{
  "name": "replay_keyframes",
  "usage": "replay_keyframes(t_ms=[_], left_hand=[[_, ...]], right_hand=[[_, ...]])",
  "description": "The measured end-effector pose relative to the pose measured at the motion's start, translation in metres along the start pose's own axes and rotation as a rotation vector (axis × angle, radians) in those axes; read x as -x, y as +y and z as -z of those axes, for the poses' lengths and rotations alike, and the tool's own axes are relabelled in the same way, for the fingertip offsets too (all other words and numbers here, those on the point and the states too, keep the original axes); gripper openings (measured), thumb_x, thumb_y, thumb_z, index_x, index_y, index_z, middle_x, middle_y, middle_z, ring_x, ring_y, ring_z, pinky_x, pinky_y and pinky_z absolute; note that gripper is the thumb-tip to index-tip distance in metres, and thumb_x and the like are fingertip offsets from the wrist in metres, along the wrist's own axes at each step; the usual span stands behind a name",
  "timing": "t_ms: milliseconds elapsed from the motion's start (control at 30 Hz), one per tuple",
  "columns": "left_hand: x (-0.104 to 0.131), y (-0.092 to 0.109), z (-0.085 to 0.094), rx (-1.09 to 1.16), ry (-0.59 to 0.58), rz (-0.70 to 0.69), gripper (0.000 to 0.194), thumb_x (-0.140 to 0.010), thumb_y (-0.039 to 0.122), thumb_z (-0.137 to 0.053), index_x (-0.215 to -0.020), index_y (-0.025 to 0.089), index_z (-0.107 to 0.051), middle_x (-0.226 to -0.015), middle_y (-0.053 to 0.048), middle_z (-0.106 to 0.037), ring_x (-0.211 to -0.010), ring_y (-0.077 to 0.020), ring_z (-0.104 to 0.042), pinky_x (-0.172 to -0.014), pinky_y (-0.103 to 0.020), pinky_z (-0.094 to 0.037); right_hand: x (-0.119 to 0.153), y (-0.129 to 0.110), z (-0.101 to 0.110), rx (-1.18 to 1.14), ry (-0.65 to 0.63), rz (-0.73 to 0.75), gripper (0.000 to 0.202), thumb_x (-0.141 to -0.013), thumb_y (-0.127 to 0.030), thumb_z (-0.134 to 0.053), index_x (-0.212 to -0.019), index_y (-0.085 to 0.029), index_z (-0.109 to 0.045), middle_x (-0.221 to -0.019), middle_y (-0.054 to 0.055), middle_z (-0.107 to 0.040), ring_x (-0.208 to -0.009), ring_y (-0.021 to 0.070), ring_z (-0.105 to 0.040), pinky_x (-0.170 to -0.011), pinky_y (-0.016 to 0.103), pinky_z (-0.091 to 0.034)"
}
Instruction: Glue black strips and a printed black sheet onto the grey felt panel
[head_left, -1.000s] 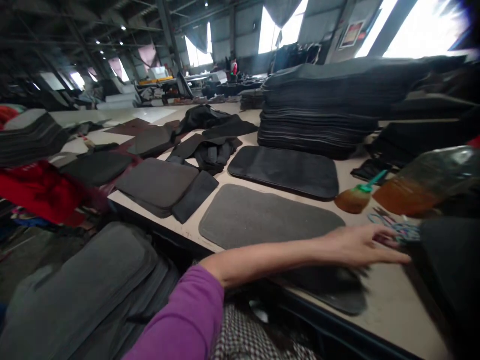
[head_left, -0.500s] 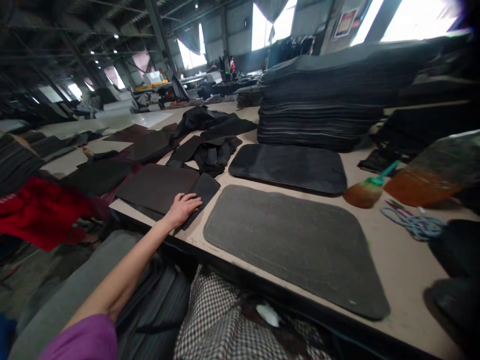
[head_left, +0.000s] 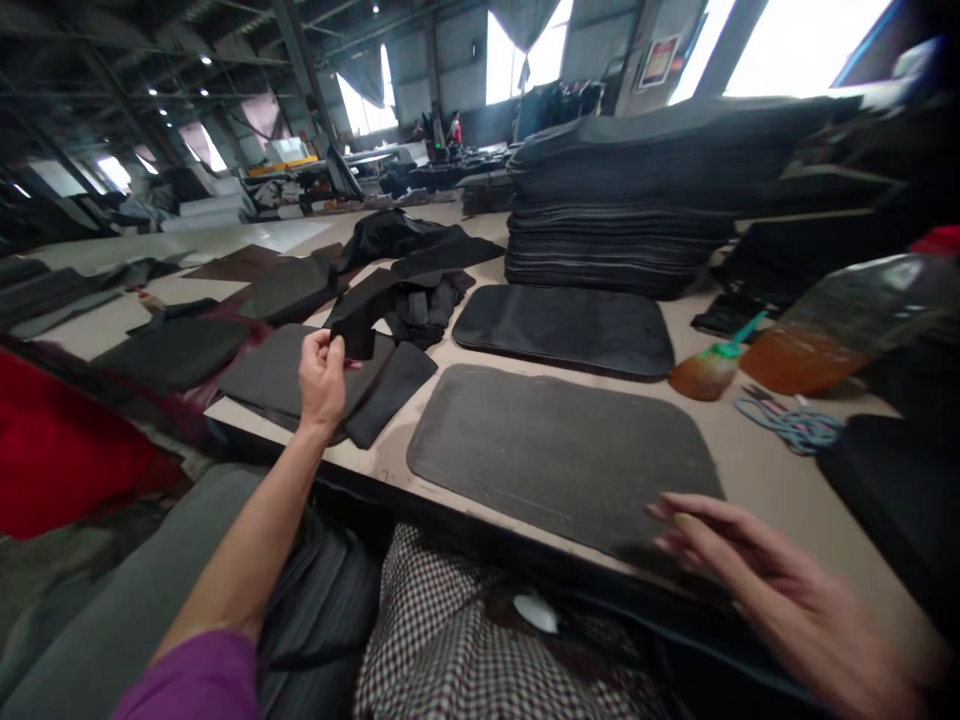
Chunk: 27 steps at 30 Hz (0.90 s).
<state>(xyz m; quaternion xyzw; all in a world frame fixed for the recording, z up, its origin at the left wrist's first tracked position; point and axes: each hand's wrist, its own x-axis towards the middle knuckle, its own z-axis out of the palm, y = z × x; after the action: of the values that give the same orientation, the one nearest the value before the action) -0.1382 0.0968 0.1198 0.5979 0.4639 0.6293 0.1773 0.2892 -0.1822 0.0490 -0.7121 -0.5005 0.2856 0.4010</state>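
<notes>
My left hand [head_left: 324, 378] pinches the edge of a black fabric piece [head_left: 358, 330] and raises it over a stack of dark sheets [head_left: 262, 370] at the table's front edge. Beside the stack lies a narrow dark strip [head_left: 394, 392]. My right hand [head_left: 765, 570], a little blurred, hovers by the near right corner of a grey rounded panel [head_left: 555, 440]; its fingers stretch leftward and nothing shows in them. Behind that panel is a glossy black rounded panel [head_left: 562, 330].
A tall pile of black sheets [head_left: 615, 220] stands at the back. To the right are a brush in a glue pot [head_left: 709, 370], a plastic bottle of amber liquid [head_left: 810, 345] and scissors with wrapped handles [head_left: 787, 422]. Red cloth [head_left: 67, 450] hangs at left.
My left hand has left the dark strip, moved up and left, and picked up the black fabric piece. My right hand has come into view from the lower right.
</notes>
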Motion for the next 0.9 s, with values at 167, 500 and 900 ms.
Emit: replay_keyframes(t_ms=[167, 500, 900], left_hand=[[0.081, 0.098, -0.015, -0.295, -0.499, -0.573, 0.029, -0.097, 0.024, -0.059, -0.125, 0.025, -0.067, -0.114, -0.007, -0.074, -0.104, -0.0218, -0.071, -0.095, -0.036, -0.058], [0.189, 0.13, -0.048, 0.105, -1.39, -0.804, 0.057, -0.094, 0.024, -0.062, -0.15, 0.032, -0.051, -0.116, -0.008, -0.076, -0.091, -0.0261, -0.074, -0.072, -0.039, -0.061], [0.182, 0.112, -0.119, 0.25, -1.488, 0.882, 0.037, -0.084, 0.051, -0.077, -0.096, 0.017, -0.067, -0.075, 0.001, -0.06, -0.051, -0.0043, -0.039, -0.047, -0.018, -0.025]], right_hand=[[0.008, -0.055, -0.056, -0.459, -0.415, 0.079, 0.052, -0.099, -0.063, -0.052, -0.133, -0.027, -0.067, -0.141, 0.012, -0.063, -0.124, 0.0282, -0.062, -0.115, 0.052, -0.044], [0.043, -0.045, -0.088, -1.208, -0.354, -0.224, 0.044, -0.095, -0.052, -0.068, -0.114, -0.012, -0.068, -0.095, 0.009, -0.075, -0.083, 0.0145, -0.071, -0.088, 0.031, -0.054], [0.062, -0.019, -0.073, -0.988, -0.727, -0.143, 0.057, -0.096, -0.065, -0.056, -0.114, -0.011, -0.058, -0.086, 0.009, -0.071, -0.064, 0.0147, -0.07, -0.063, 0.027, -0.056]])
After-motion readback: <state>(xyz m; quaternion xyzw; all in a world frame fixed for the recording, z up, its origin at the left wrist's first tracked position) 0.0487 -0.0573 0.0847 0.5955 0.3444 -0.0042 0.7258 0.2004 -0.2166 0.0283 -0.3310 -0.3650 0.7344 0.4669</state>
